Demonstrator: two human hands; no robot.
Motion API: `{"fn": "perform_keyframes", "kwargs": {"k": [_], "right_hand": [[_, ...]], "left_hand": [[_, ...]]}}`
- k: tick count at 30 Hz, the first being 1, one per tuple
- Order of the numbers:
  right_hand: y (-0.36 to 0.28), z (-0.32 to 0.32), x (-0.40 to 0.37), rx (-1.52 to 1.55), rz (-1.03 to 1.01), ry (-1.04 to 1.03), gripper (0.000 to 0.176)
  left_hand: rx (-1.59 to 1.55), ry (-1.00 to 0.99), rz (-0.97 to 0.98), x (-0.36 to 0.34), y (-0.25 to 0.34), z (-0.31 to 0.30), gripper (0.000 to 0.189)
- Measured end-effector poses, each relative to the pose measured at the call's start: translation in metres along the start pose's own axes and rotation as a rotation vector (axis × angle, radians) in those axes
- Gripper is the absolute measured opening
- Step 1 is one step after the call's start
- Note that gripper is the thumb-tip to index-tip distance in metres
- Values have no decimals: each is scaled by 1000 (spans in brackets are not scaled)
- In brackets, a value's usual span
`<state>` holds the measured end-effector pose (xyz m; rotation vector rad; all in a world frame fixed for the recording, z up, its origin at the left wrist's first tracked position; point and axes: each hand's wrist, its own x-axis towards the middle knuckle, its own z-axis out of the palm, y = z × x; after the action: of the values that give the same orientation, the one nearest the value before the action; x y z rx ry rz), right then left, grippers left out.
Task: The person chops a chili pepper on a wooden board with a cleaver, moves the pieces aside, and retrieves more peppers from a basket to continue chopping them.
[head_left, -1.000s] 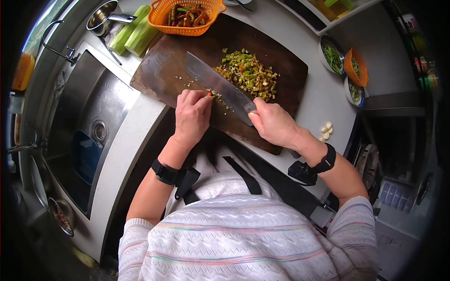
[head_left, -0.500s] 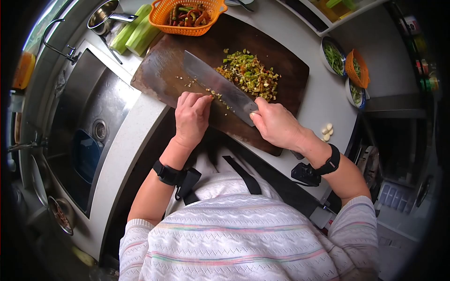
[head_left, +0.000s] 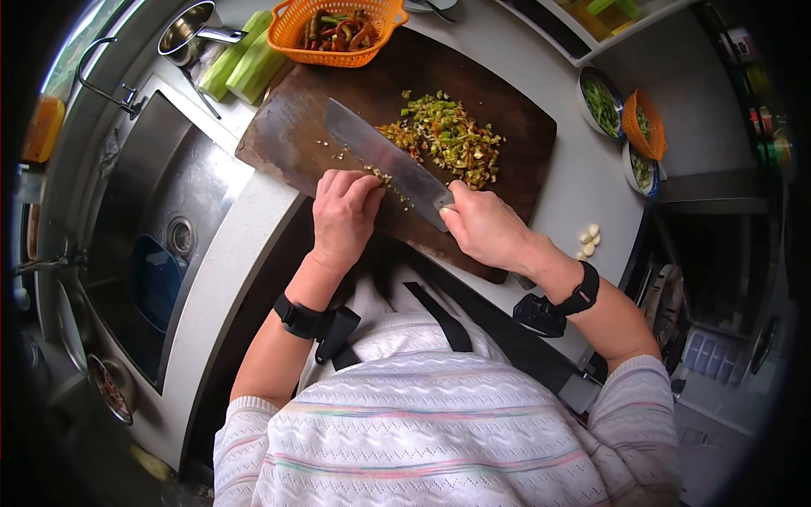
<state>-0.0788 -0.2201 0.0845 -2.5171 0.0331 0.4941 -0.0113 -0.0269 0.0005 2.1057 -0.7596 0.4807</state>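
My right hand [head_left: 488, 221] is wrapped round the handle of a wide kitchen knife [head_left: 384, 152], whose blade slants across the dark wooden cutting board [head_left: 296, 127]. Beside the blade's near edge is my left hand [head_left: 345, 211], its fingers curled and pressed together at the board. Small chopped bits [head_left: 378, 176] lie by those fingertips; whatever the fingers pinch is hidden. On the blade's far side spreads a pile of chopped green, yellow and reddish vegetables [head_left: 460, 144], and the blade touches or overlaps its left part.
An orange basket [head_left: 338, 57] of reddish-brown and green pieces stands at the board's far edge. Left of it are pale green stalks [head_left: 253, 68] and a steel pot [head_left: 187, 32]. A sink [head_left: 198, 160] lies left, garlic cloves [head_left: 589, 241] right, bowls of greens [head_left: 601, 106] farther right.
My right hand and the knife have shifted slightly left, towards my left hand. My left hand has barely moved, and its fingers stay closed.
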Motion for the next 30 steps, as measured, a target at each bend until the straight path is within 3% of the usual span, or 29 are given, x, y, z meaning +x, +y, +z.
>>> {"fn": "perform_keyframes", "kwargs": {"k": [30], "right_hand": [[-8, -9, -4, -16, -18, -24, 21]], "left_hand": [[104, -23, -46, -4, -4, -3, 12]]}}
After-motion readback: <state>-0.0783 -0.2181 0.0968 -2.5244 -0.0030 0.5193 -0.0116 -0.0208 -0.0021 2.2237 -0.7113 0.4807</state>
